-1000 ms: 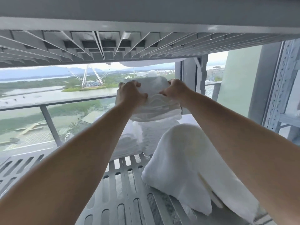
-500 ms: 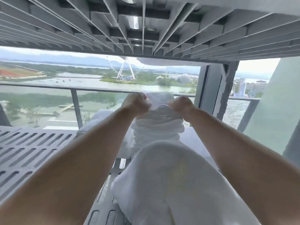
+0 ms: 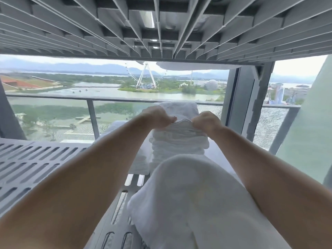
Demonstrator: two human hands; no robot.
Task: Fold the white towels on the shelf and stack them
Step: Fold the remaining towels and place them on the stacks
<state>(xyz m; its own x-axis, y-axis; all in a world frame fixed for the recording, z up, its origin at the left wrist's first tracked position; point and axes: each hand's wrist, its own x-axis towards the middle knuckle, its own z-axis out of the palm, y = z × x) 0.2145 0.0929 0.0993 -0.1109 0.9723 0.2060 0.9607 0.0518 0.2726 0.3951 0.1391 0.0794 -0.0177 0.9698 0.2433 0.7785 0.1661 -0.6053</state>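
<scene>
1. hands, head view: both bare arms reach forward over the slatted grey shelf (image 3: pixel 36 164); the left hand (image 3: pixel 158 117) curls its fingers round the near edge of the top towel (image 3: pixel 183 124); the right hand (image 3: pixel 204 121) grips the same edge just beside it; the two hands are close together but apart, with a short span of cloth between them; the fingertips are hidden in the fabric.
2. towels, head view: the top towel sits on a stack of folded white towels (image 3: pixel 179 144) at the far end of the shelf, near the glass; a flat white towel (image 3: pixel 138 162) lies low on the shelf just left of the stack; a loose unfolded towel (image 3: pixel 188 194) is heaped in the foreground between the forearms, covering the base of the stack from view.
3. surroundings, head view: the ribbed underside of an upper shelf (image 3: pixel 161 24) fills the top of the frame; beyond the glass are a balcony railing (image 3: pixel 89 99), water, and a ferris wheel (image 3: pixel 146 74); a grey window post (image 3: pixel 239 105) stands right of the stack.
</scene>
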